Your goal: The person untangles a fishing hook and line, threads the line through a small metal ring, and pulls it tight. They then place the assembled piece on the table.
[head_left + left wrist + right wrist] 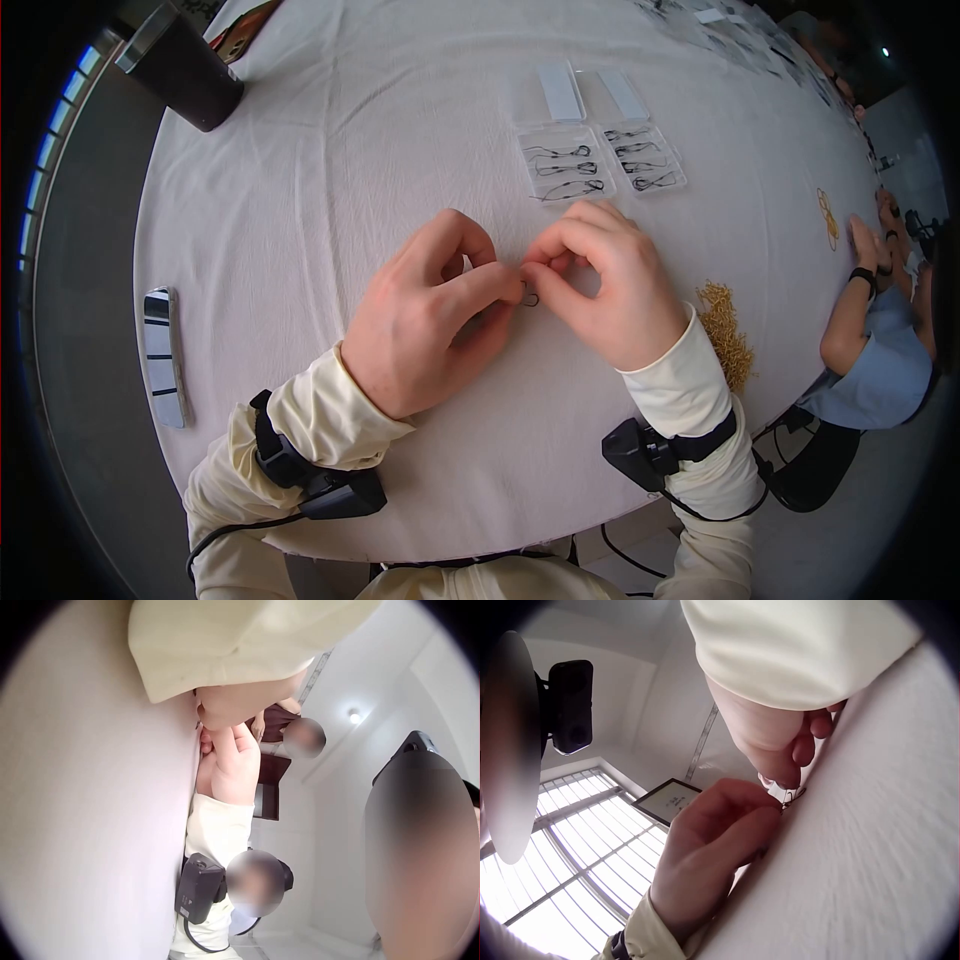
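Over the table's near middle, both hands meet fingertip to fingertip. A small dark wire hook (531,299) shows just below the meeting fingertips, its upper part hidden by them. The left hand (425,315) pinches it between thumb and forefinger. From the other side the right hand (608,285) pinches at the same spot with thumb and forefinger. In the right wrist view, the thin bent loops of the hook (793,796) stick out between the two hands, close over the cloth. The left wrist view shows the fingers but hides most of the hook.
Two clear plastic boxes (567,190) with lids raised hold several dark looped wire pieces beyond the hands. A pile of small gold-coloured pieces (725,335) lies right of the right wrist. A phone (163,355) and dark tumbler (185,75) stand left. Another person's arm (848,335) is at right.
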`<act>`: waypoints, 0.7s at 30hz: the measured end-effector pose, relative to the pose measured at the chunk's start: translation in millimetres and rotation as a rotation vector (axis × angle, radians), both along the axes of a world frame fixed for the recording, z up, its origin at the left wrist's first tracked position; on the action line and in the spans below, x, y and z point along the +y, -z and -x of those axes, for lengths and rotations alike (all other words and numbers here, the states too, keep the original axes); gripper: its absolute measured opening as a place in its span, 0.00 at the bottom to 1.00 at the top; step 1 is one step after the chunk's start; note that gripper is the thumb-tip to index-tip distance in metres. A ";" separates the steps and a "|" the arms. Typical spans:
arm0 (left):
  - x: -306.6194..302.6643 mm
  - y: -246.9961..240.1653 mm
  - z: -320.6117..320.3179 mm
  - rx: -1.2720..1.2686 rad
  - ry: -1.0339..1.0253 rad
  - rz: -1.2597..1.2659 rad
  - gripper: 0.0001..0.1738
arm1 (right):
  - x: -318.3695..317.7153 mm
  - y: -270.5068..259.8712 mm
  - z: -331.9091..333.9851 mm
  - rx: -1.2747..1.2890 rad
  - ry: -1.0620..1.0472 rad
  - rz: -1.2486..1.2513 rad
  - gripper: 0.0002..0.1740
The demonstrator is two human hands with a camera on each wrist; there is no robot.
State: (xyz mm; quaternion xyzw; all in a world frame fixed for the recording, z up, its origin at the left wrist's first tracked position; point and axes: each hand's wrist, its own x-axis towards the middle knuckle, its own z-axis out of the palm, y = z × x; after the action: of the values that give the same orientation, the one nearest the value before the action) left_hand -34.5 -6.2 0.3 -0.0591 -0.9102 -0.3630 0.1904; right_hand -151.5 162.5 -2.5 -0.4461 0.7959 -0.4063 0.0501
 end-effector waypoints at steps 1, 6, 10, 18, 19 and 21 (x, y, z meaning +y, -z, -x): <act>-1.7 -0.4 -1.1 -0.001 0.028 -0.004 0.11 | 0.0 0.1 -0.3 0.008 -0.001 0.003 0.05; -11.3 4.5 -4.5 0.002 0.094 -0.003 0.13 | -2.3 0.9 -0.5 0.054 -0.022 -0.037 0.05; -12.9 4.3 -4.2 0.000 0.152 -0.058 0.15 | 0.1 0.8 0.8 0.050 -0.041 -0.009 0.05; -27.7 -3.9 -8.5 -0.046 0.093 -0.146 0.14 | 15.2 -24.7 -2.3 0.097 -0.166 -0.075 0.10; -25.6 -3.5 -8.2 -0.046 0.089 -0.146 0.14 | 15.7 -25.7 -4.4 0.090 -0.165 -0.094 0.11; -21.4 -2.6 -7.6 -0.038 0.104 -0.121 0.12 | 14.7 -25.3 -9.1 0.123 -0.173 -0.130 0.11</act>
State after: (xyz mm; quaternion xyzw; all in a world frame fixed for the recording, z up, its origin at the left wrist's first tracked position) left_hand -26.9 -27.6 2.9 -0.0878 -0.8858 -0.4278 0.1571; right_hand -142.4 177.2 22.8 -0.5332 0.7806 -0.3196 0.0648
